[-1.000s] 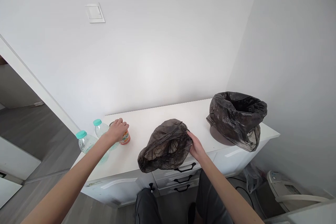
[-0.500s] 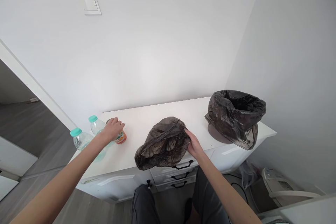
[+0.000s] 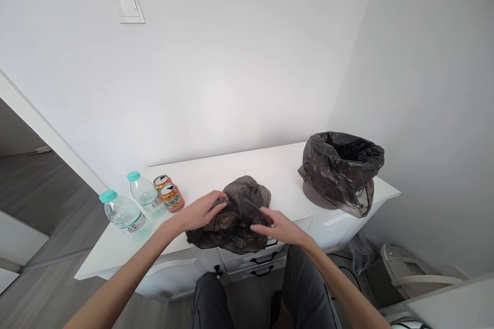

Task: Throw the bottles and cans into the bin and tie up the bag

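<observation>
A crumpled dark translucent bag (image 3: pixel 247 195) lies at the front edge of the white cabinet top (image 3: pixel 208 172). My left hand (image 3: pixel 204 211) is at the bag's left side, thumb and fingers apart, with nothing gripped. On the right side of the bag, my right hand (image 3: pixel 276 225) has its thumb and fingers apart, touching the plastic. Left of my left hand stand two orange cans, the front one (image 3: pixel 172 198) and the back one (image 3: pixel 161 180). Beside them are two clear bottles with teal caps, one nearer (image 3: pixel 125 214) and one farther (image 3: pixel 144 193).
A bin lined with a black bag (image 3: pixel 339 172) stands at the cabinet top's right end. Drawers with black handles (image 3: pixel 263 257) are below. A beige appliance (image 3: pixel 409 270) sits low at the right. A switch (image 3: pixel 130 7) is on the wall.
My left hand has left the cans and come right to the bag. My right hand has loosened its grip and shifted slightly left and down. The bag is flatter.
</observation>
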A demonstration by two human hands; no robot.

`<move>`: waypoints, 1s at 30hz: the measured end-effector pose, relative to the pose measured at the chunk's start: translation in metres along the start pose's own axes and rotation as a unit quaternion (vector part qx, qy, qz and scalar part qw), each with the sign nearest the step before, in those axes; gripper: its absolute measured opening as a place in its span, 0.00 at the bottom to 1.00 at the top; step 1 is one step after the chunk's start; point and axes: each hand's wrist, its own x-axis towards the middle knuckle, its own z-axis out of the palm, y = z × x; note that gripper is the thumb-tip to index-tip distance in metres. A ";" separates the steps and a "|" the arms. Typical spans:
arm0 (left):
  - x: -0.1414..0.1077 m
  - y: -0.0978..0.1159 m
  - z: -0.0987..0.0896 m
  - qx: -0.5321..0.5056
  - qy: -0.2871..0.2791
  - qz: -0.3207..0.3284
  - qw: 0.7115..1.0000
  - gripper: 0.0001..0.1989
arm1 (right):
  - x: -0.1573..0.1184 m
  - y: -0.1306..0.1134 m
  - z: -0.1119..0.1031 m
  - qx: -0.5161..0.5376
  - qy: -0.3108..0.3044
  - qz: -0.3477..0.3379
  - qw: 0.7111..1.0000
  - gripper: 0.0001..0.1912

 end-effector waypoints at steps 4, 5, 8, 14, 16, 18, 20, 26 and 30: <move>0.002 0.004 0.024 -0.053 -0.013 -0.019 0.998 0.26 | -0.016 -0.026 -0.007 -0.143 -0.077 -0.025 0.986 0.17; 0.002 0.002 0.029 -0.057 -0.018 -0.037 0.997 0.28 | -0.015 -0.030 -0.012 -0.138 -0.062 -0.030 0.988 0.18; -0.003 -0.006 0.041 -0.057 -0.006 -0.082 0.995 0.28 | 0.000 -0.031 -0.028 -0.117 0.041 -0.064 0.990 0.18; -0.016 -0.031 0.064 -0.048 0.026 -0.081 0.995 0.29 | 0.049 -0.005 -0.023 -0.267 0.052 -0.139 0.952 0.28; -0.022 -0.043 0.068 -0.027 0.028 -0.062 0.997 0.29 | 0.058 0.006 -0.012 -0.354 -0.010 -0.116 0.928 0.33; -0.028 -0.055 0.067 0.021 0.027 -0.052 0.998 0.26 | 0.060 0.017 -0.003 -0.420 -0.060 -0.083 0.902 0.38; -0.033 -0.065 0.062 0.098 0.036 -0.060 0.993 0.24 | 0.058 0.027 0.003 -0.453 -0.084 -0.052 0.886 0.42; -0.030 -0.059 0.053 0.263 0.146 -0.069 0.951 0.25 | 0.050 0.060 0.007 -0.477 -0.025 -0.036 0.878 0.41; -0.010 -0.033 0.066 0.175 0.171 0.014 0.969 0.22 | 0.051 0.070 0.007 -0.481 0.014 -0.044 0.875 0.40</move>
